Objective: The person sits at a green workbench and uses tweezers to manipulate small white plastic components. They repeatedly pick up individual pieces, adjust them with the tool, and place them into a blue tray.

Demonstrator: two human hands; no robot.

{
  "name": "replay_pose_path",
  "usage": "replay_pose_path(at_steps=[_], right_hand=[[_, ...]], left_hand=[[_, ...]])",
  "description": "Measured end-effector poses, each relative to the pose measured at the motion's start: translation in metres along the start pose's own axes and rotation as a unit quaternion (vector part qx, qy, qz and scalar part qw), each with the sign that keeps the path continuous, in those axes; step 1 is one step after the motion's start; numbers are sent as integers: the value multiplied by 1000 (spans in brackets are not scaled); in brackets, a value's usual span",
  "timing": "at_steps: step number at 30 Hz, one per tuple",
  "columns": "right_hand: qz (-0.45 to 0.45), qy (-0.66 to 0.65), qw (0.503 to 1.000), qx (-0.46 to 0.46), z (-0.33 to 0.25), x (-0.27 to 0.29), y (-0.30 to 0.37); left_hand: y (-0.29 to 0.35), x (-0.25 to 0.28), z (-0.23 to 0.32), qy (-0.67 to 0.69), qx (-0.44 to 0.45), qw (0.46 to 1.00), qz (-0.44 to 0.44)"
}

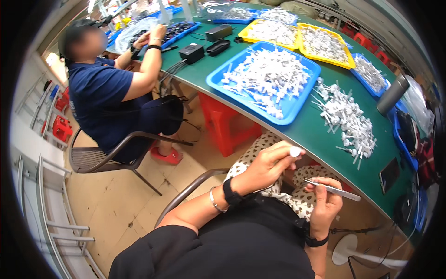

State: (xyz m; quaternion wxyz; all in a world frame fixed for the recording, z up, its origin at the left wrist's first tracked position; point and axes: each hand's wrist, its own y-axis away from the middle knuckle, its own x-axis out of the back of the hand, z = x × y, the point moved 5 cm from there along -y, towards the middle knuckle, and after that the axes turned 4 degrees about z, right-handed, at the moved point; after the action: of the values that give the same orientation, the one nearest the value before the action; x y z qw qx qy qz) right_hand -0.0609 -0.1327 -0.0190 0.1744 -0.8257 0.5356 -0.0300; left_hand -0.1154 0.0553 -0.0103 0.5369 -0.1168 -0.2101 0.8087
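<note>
My left hand (265, 166) is closed in a pinch on a small white part with a round end (295, 151), held just off the table's front edge. To its right and a little nearer me, my right hand (325, 201) grips a pair of metal tweezers (340, 191). The tips of the tweezers point left, below the white part and apart from it. Beyond my hands a loose pile of small white plastic pieces (346, 118) lies on the green table (304, 132). A blue tray (287, 118) heaped with similar white pieces stands to the left of that pile.
Yellow trays (241, 39) of white parts stand farther back. At the right are a grey bottle (393, 94) and a phone (389, 175). A co-worker (104, 83) sits at the left, hands raised over the table. A red stool (223, 123) stands under the table.
</note>
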Motion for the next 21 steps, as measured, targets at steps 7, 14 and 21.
replay_pose_path(at_steps=[7,14,21], right_hand=[[9,26,1000,13,-1,6,-5],[15,44,999,29,-4,18,-10],[32,3,999,10,-7,20,-11]], left_hand=[[-70,19,42,64,-51,995,51],[-129,58,104,65,-139,985,84],[-120,84,123,-209,-150,961,96]])
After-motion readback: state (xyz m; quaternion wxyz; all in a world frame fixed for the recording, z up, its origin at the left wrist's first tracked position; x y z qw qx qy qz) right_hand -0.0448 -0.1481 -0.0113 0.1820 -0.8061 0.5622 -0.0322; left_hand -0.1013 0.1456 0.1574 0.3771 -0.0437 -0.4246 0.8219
